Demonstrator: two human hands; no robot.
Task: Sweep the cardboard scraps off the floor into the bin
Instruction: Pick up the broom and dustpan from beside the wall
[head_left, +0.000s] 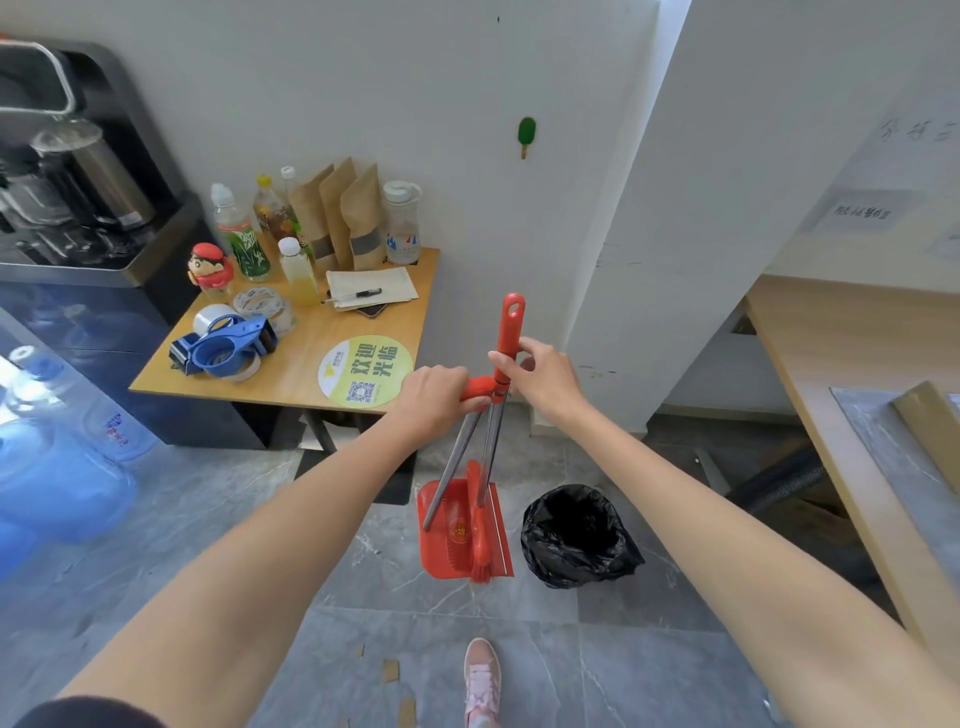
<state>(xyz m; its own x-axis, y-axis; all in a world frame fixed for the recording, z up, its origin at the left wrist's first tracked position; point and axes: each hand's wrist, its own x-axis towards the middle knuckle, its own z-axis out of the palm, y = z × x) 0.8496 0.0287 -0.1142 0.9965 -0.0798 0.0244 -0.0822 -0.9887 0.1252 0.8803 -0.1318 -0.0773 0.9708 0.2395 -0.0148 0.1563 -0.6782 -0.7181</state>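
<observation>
One broom (481, 543) in dustpan (441, 548) beside bin (537, 525)

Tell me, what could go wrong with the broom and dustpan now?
The left hand grips the dustpan handle and the right hand the broom, which sits in the pan. Pulling them apart might swing a handle toward the bottles on the table nearby. The cardboard scraps lie by the pink shoe, so a step could kick them away. The bin bag looks floppy; scraps might miss it.
</observation>
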